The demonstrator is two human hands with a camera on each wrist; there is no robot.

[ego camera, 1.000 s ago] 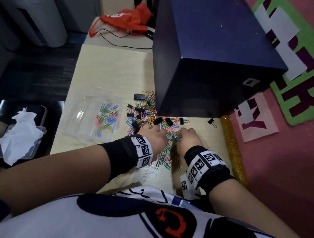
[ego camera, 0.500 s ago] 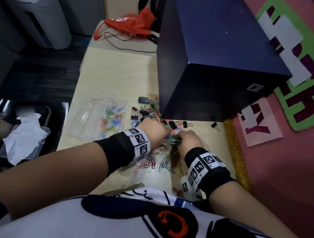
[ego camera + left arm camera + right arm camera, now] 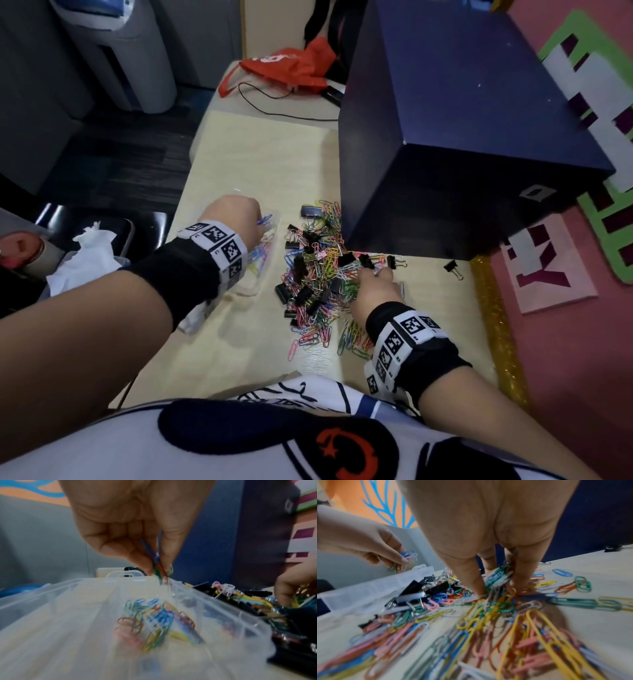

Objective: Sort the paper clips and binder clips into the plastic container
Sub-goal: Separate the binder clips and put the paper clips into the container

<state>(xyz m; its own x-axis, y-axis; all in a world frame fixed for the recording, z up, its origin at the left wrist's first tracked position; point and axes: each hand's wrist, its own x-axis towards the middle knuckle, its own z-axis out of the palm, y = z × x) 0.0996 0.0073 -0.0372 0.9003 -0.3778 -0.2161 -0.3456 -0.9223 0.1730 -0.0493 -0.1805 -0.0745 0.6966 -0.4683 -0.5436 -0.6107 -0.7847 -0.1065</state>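
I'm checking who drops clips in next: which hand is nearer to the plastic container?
Left. The left hand hangs right over the plastic container, pinching a few paper clips. The right hand is off to its right, fingers down in the mixed clip pile.

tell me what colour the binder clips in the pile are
Black binder clips, with silver wire handles; the head view shows them best.

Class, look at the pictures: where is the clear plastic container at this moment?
In the head view the plastic container sits on the table's left side, just left of the clip pile, under the left hand, which holds paper clips over it.
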